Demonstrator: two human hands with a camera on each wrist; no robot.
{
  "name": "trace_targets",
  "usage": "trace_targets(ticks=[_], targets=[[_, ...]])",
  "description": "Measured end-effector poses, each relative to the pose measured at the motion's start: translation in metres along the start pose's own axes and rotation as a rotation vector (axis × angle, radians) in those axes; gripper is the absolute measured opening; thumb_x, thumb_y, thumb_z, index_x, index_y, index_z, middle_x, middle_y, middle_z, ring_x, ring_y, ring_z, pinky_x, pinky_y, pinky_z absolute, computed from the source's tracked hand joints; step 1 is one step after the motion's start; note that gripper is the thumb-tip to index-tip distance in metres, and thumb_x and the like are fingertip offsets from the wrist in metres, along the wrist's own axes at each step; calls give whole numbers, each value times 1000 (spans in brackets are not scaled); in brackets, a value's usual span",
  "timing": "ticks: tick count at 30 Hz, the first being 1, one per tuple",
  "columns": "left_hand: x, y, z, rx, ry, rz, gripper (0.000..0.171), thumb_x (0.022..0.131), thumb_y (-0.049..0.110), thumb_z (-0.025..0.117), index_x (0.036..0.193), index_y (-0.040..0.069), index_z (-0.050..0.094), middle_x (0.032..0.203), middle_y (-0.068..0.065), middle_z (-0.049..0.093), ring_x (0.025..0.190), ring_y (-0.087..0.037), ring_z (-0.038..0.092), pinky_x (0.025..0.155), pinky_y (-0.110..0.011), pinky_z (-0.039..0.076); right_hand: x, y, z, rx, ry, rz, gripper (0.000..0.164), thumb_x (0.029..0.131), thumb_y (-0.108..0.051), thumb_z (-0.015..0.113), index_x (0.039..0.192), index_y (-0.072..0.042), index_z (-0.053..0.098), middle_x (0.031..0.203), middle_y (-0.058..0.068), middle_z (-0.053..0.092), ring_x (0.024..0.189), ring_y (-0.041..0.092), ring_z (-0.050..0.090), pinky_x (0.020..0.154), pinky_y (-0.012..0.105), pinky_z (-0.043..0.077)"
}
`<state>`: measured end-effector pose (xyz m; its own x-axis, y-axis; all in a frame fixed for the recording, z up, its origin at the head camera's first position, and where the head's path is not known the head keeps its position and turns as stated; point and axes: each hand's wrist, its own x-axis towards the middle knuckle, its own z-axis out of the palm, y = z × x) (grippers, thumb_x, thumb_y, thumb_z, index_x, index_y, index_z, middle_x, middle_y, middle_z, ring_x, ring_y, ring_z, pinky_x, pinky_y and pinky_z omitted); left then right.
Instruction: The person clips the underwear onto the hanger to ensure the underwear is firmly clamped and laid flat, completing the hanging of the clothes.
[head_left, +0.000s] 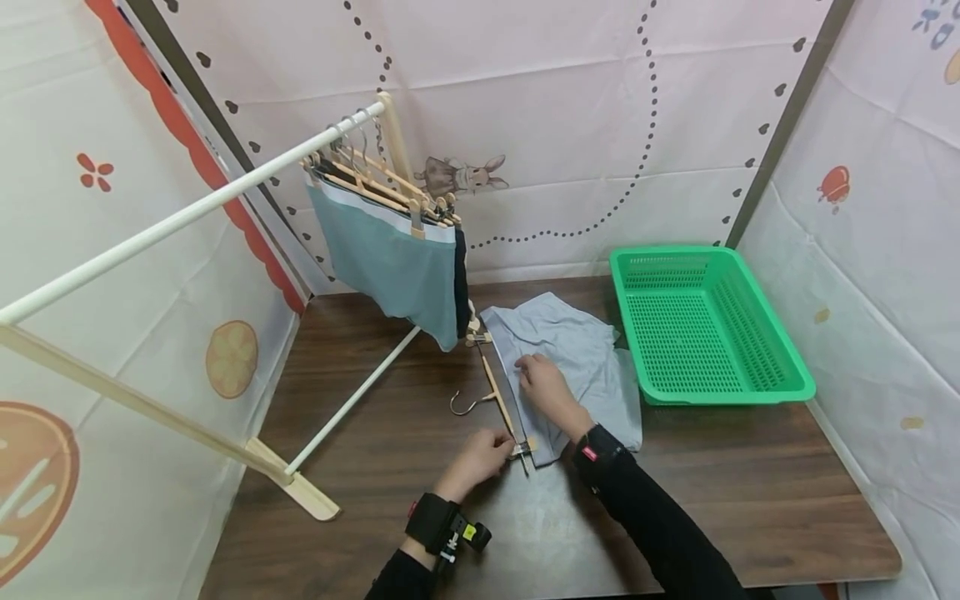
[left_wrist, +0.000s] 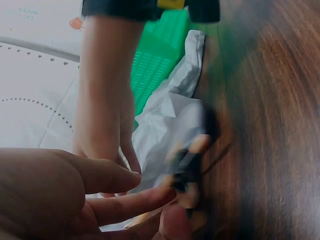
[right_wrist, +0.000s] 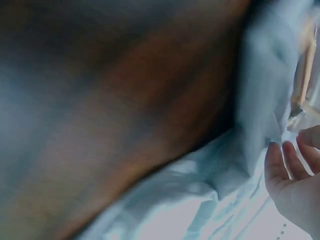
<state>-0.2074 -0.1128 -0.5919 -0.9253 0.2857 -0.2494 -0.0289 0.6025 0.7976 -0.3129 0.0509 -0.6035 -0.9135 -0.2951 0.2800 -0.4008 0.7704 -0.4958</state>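
Note:
A light blue garment point(head_left: 573, 342) lies on the table, its straight edge along a wooden clip hanger point(head_left: 497, 390) with a metal hook. My left hand point(head_left: 483, 458) is at the hanger's near end, thumb and a finger pinching the clip point(left_wrist: 186, 175), which is blurred in the left wrist view. Over the garment, close to the hanger bar, is my right hand point(head_left: 551, 390), fingers loosely bent and holding nothing. In the right wrist view its fingertips point(right_wrist: 274, 155) are right at the cloth. The far clip point(head_left: 478, 337) sits at the garment's upper corner.
A green basket point(head_left: 720, 396) stands to the right of the garment. At left, a rack with a white rail point(head_left: 187, 218) carries several hangers with clothes, a teal garment point(head_left: 390, 258) in front. Its lower bar point(head_left: 352, 402) and wooden foot point(head_left: 300, 492) rest on the table.

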Motion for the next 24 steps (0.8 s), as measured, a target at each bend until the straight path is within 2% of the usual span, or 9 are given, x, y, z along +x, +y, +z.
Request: trace_targets(ticks=[2,6,11,14,16,18,19,22,24], targets=[[2,1,-2,4,11,12,21,104,13,55,99,0,71,67,1,55,55,-12,53,50,-25,43,10,1,3,-21,-25,4,28,93,-2,68,121,2,65,110,19,66,101,33,64,86,45,55],[11,5,-9,-15,58,16,21,103,12,56,102,-1,72,72,-2,60,55,-11,54,47,-25,45,25,1,5,-82,-129,43,51,94,-8,72,141,-1,54,123,22,63,111,37,63,95,48,53],[42,4,-26,-82,164,-28,27,103,12,53,122,0,67,88,-13,68,51,-15,54,43,-28,47,32,1,3,-152,-243,138,57,98,-16,69,150,-7,48,133,21,60,119,36,61,105,47,49],[67,1,-40,-64,251,-46,31,103,11,53,130,-1,62,108,-15,67,72,-21,62,61,-32,54,30,-3,0,-156,-261,227,55,101,-20,65,151,-10,46,131,20,64,114,36,64,95,49,55],[84,-3,-48,-43,308,-35,31,101,7,53,129,-6,59,115,-21,63,94,-30,62,78,-41,55,28,-6,-2,-167,-272,290,55,102,-24,63,152,-13,44,123,19,68,104,36,68,79,50,59],[100,-8,-54,-42,357,-22,37,99,4,54,134,-9,54,129,-28,56,120,-38,54,97,-48,49,26,-9,-5,-192,-289,341,54,102,-28,61,152,-15,43,114,19,71,94,36,70,69,51,59],[107,-10,-56,-54,377,-15,40,99,2,54,136,-10,51,134,-31,51,127,-42,49,103,-52,45,25,-11,-5,-207,-300,361,54,102,-29,61,152,-15,43,111,19,71,91,36,71,67,51,59],[126,-19,-61,-61,424,-18,48,99,3,52,144,-9,41,146,-33,39,140,-48,34,114,-61,31,26,-15,-5,-254,-319,372,47,103,-23,58,147,-11,48,108,19,71,89,35,70,65,49,59],[135,-23,-63,-48,445,-44,46,101,7,51,145,-6,42,149,-31,39,141,-49,34,116,-66,25,29,-17,-2,-271,-300,334,39,103,-17,55,140,-8,53,109,18,69,92,34,69,68,48,59]])
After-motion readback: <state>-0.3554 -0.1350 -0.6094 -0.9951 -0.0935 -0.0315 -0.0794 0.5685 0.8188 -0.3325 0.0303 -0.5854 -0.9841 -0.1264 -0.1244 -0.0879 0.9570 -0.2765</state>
